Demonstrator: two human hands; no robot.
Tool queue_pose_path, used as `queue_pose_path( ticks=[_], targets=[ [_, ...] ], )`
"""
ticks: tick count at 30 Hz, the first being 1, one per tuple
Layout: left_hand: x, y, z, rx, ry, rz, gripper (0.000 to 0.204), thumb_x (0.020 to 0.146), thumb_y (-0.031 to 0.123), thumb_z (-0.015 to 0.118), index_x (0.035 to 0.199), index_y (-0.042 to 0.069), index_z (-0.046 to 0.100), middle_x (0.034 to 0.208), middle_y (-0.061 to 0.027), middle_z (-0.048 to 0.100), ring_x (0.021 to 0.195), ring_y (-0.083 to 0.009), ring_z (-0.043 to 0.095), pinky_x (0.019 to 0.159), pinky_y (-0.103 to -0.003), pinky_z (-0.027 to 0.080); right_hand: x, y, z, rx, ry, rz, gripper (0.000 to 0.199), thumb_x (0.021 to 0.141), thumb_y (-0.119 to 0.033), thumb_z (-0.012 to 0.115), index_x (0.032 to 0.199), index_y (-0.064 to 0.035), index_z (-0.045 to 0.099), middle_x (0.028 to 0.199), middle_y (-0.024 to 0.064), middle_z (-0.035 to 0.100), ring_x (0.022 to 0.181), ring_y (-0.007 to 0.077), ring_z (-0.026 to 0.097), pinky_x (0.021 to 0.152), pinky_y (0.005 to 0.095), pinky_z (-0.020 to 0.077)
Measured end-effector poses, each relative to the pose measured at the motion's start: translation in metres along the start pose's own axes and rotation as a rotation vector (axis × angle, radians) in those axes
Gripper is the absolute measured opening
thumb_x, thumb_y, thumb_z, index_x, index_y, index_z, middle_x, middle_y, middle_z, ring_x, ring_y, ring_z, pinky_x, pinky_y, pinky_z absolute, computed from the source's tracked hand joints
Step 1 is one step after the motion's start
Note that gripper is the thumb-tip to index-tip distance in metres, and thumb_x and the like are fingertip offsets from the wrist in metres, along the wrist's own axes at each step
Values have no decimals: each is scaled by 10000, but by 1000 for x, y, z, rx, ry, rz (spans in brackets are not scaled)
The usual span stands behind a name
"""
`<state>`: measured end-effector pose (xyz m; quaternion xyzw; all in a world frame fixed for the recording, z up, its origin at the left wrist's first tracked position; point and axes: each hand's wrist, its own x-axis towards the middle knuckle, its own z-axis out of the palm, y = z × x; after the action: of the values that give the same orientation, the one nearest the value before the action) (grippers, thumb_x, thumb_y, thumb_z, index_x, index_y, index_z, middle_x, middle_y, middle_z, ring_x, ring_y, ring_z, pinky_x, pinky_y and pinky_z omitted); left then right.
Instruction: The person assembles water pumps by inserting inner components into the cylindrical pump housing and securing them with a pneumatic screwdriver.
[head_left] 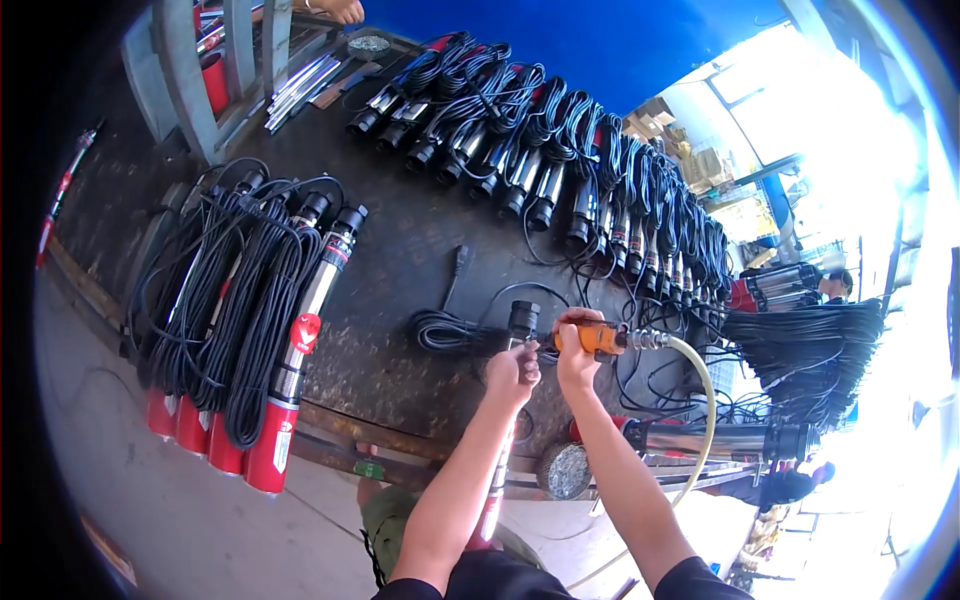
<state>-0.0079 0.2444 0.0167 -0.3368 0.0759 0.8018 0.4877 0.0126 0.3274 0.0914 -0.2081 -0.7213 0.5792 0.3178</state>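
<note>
In front of me a long tubular submersible pump [524, 318] slants across the table edge, its black head away from me and its red lower end by my body. My left hand [513, 374] is closed around it just below the black head. My right hand [575, 358] grips an orange air-powered driver [602, 340], whose pale hose [708, 400] curves down to the right. The driver's tip points at the pump's upper part; whether they touch is hidden by my fingers. A coiled black cable [445, 330] lies left of the pump head.
Several pumps with red ends [268, 450] and bundled cables lie at left, overhanging the table [400, 240]. A long row of cabled pumps [520, 180] runs along the far side. A round container of small metal pieces [568, 472] stands near my right forearm. Another person's hand [345, 10] shows at top.
</note>
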Motion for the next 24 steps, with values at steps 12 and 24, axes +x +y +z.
queue_pose_path(
  ticks=[12, 24],
  targets=[
    [-121, -46, -118, 1501, 373, 1157, 467, 855, 347, 745, 1077, -29, 581, 999, -198, 567, 986, -363, 550, 858, -472, 449, 3, 19, 9, 75, 6, -72, 99, 761, 46, 595, 834, -21, 599, 813, 58, 638, 741, 141, 617, 674, 273, 514],
    [-126, -73, -117, 2137, 560, 825, 915, 673, 391, 872, 1328, -33, 394, 1292, -269, 461, 1207, -443, 472, 1023, -531, 407, -64, -58, -12, 150, 316, -4, 273, 902, -134, 637, 1151, -28, 602, 1125, 80, 648, 996, 167, 620, 902, 308, 483]
  ],
)
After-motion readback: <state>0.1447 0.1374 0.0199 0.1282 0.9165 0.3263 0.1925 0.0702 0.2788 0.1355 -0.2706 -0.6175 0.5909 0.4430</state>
